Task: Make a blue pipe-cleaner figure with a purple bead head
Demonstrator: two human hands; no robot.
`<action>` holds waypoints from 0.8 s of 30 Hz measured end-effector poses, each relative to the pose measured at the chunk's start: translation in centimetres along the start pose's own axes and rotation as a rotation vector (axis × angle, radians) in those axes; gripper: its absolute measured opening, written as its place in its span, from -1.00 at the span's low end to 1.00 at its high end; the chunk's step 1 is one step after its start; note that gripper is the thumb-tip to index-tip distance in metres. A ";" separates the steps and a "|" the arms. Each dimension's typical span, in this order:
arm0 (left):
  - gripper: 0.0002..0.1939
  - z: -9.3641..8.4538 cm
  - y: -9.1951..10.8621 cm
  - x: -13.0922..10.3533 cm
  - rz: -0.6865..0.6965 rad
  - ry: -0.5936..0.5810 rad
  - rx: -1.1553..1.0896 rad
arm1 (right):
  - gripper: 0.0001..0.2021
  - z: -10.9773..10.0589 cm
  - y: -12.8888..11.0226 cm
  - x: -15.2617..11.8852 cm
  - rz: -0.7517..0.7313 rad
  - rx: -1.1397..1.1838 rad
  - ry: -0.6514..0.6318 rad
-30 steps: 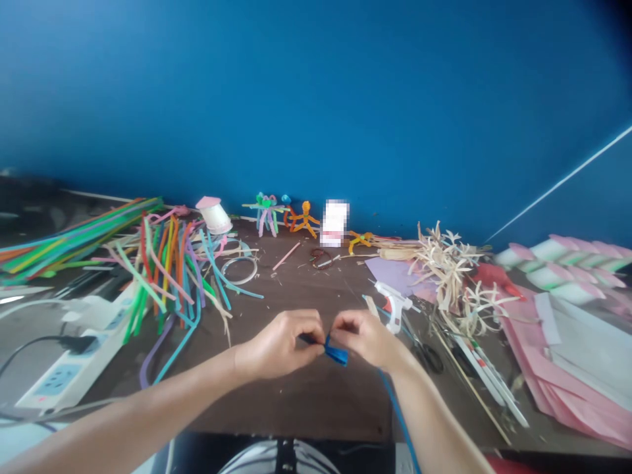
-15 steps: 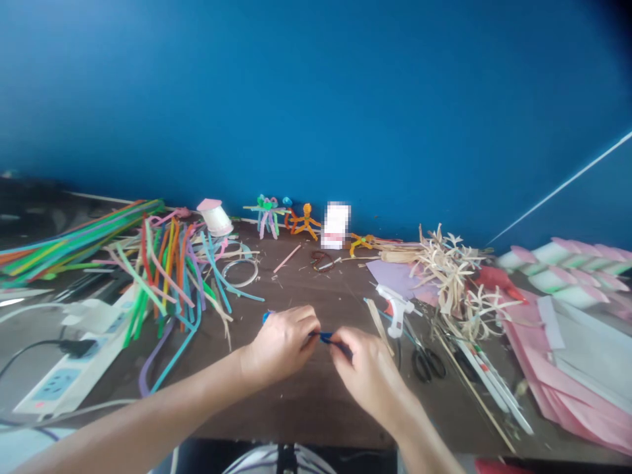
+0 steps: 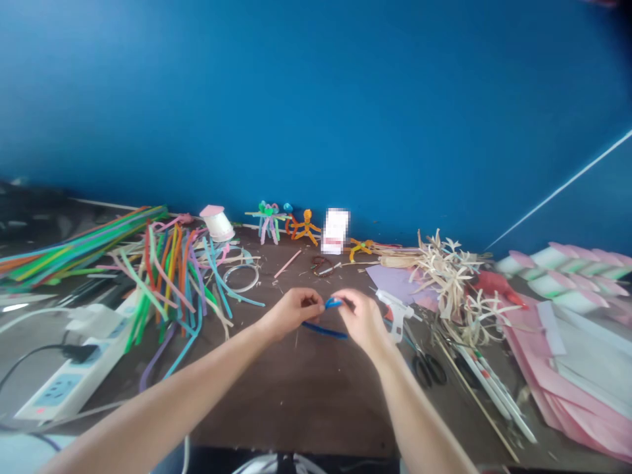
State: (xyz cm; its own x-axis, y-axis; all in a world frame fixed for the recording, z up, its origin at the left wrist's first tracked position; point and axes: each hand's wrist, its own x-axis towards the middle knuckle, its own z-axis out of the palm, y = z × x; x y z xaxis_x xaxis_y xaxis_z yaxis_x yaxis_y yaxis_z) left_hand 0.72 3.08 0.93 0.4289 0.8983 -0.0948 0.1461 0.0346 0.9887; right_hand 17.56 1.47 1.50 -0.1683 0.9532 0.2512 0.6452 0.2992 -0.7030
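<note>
A blue pipe cleaner [image 3: 324, 330] is pinched between my two hands over the middle of the dark table. One length of it hangs below the fingers, and a brighter blue bent part shows between the fingertips. My left hand [image 3: 295, 312] is closed on it from the left, fingers curled. From the right, my right hand [image 3: 362, 317] grips the bent part with thumb and forefinger. Just right of that hand lies a white glue gun [image 3: 396, 311], with black-handled scissors [image 3: 428, 368] in front of it.
Many coloured pipe cleaners [image 3: 168, 276] and a white power strip [image 3: 74, 375] lie at left. Small pipe-cleaner figures [image 3: 307, 227] stand by the blue wall. Dried husk flowers [image 3: 451, 263], pink paper [image 3: 557, 388] and pink-topped paper cups [image 3: 567, 276] fill the right.
Both hands have risen slightly and shifted away from me. More of the blue pipe cleaner now shows, its dark length hanging below the hands.
</note>
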 end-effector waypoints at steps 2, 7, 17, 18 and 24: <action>-0.83 0.0 -0.8 1.1 -0.072 -0.046 -0.126 | -0.82 0.1 0.2 0.7 -0.076 -0.116 0.042; -0.78 0.2 -2.2 2.2 -0.121 -0.077 -0.322 | -0.83 0.4 1.3 1.8 -0.170 -0.251 0.011; -0.83 0.8 -2.2 2.8 -0.040 0.134 -0.252 | -0.90 0.1 1.0 0.9 -0.175 -0.458 0.004; -0.85 0.8 -2.1 2.7 -0.017 0.164 -0.200 | -0.91 0.0 0.7 0.7 -0.178 -0.481 -0.010; -0.88 1.0 -1.2 2.3 0.261 0.354 0.551 | -0.91 -0.6 -1.1 0.2 -0.217 -0.557 -0.063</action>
State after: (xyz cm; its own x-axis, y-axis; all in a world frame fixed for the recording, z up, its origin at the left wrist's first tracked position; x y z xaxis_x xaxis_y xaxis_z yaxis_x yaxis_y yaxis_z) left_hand 2.42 4.63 -0.55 0.2095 0.9387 0.2738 0.5480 -0.3446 0.7622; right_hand 17.29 1.30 2.72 -0.3725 0.8790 0.2978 0.8817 0.4353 -0.1819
